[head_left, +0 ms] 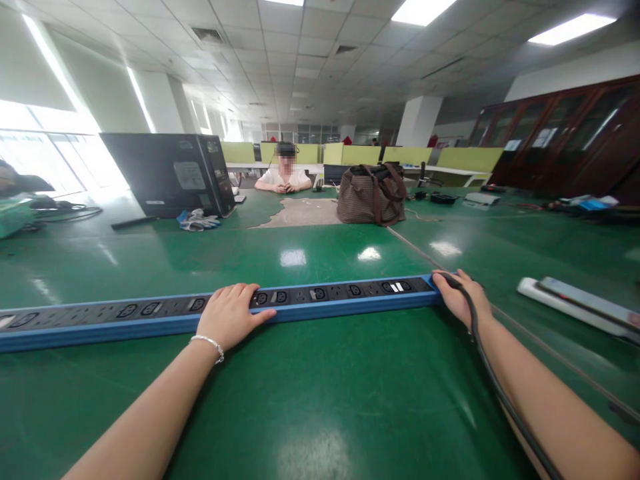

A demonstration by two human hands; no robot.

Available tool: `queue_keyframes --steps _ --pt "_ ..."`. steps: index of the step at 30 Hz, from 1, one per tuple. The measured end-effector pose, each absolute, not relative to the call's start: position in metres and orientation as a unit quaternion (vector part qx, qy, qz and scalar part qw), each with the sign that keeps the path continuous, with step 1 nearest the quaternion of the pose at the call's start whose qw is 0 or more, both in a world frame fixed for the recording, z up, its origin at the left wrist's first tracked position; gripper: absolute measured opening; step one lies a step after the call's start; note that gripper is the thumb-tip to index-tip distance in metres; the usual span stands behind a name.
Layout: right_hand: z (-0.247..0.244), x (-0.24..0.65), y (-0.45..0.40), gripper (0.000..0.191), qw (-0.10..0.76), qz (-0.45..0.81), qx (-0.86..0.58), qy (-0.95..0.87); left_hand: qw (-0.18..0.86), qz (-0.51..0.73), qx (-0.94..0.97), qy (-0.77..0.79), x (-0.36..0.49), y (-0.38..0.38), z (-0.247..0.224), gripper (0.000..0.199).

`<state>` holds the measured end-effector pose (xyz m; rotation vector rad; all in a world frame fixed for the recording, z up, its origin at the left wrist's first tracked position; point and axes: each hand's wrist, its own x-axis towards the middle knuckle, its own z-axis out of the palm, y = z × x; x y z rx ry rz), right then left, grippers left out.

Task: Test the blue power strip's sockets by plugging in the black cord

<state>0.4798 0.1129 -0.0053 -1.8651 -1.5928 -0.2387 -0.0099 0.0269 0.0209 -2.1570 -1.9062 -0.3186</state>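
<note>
A long blue power strip (320, 308) with a black socket face lies across the green tabletop, running out of view on the left. My left hand (233, 313), with a bracelet at the wrist, grips it near the middle, fingers over the top and thumb along the near side. Around the strip's right end is my right hand (463, 299), partly hiding that end. A thick black cable (483, 360) comes from there and runs back over my right forearm. White marks show on the socket face close to the right hand.
Farther back on the green surface (330, 253) stand a black computer case (170, 175) and a brown bag (373, 195), with gloves (199, 220) by the case. A white bar-shaped object (575, 310) lies at right. Another person (284, 177) sits at the far side.
</note>
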Motion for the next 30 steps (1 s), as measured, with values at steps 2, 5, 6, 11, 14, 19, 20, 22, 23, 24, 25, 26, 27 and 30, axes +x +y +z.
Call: queue_keyframes --steps 2,5,6,11,14,19,20,22,23,24,25,26,27,30 --pt "-0.005 0.474 0.11 0.037 0.344 -0.065 -0.724 -0.594 0.124 -0.11 -0.739 -0.653 -0.01 0.027 0.021 0.071" --pt "-0.006 0.468 0.108 0.036 0.359 -0.059 -0.716 -0.596 0.127 -0.107 -0.74 -0.652 -0.01 0.027 0.021 0.071" --pt "-0.007 0.468 0.108 0.036 0.361 -0.061 -0.714 -0.597 0.127 -0.106 -0.74 -0.652 -0.01 0.027 0.021 0.071" --pt "-0.01 0.469 0.108 0.039 0.354 -0.067 -0.716 -0.598 0.121 -0.105 -0.739 -0.654 -0.01 0.027 0.022 0.071" --pt "-0.009 0.467 0.106 0.043 0.349 -0.075 -0.72 -0.596 0.119 -0.103 -0.739 -0.655 -0.01 0.027 0.022 0.071" --pt "-0.01 0.462 0.103 0.044 0.391 -0.12 -0.689 -0.598 0.11 -0.106 -0.738 -0.657 -0.01 0.027 0.023 0.07" --pt "-0.011 0.462 0.103 0.043 0.397 -0.121 -0.685 -0.599 0.109 -0.106 -0.738 -0.658 -0.01 0.027 0.023 0.07" --pt "-0.011 0.462 0.103 0.042 0.405 -0.117 -0.68 -0.599 0.112 -0.107 -0.738 -0.657 -0.01 0.027 0.023 0.071" --pt "-0.011 0.462 0.104 0.041 0.409 -0.114 -0.678 -0.6 0.114 -0.107 -0.738 -0.656 -0.01 0.027 0.023 0.071" --pt "-0.012 0.463 0.104 0.04 0.414 -0.11 -0.675 -0.601 0.115 -0.107 -0.739 -0.656 -0.01 0.027 0.022 0.071" --pt "-0.012 0.463 0.104 0.04 0.42 -0.106 -0.671 -0.603 0.115 -0.107 -0.739 -0.655 -0.01 0.027 0.022 0.071" --pt "-0.011 0.464 0.104 0.04 0.425 -0.101 -0.667 -0.604 0.116 -0.107 -0.739 -0.655 -0.011 0.027 0.022 0.071" --pt "-0.011 0.464 0.104 0.04 0.429 -0.097 -0.664 -0.605 0.116 -0.107 -0.74 -0.654 -0.011 0.027 0.022 0.071" --pt "-0.012 0.464 0.105 0.039 0.436 -0.082 -0.662 -0.604 0.12 -0.104 -0.74 -0.654 -0.011 0.027 0.021 0.071"
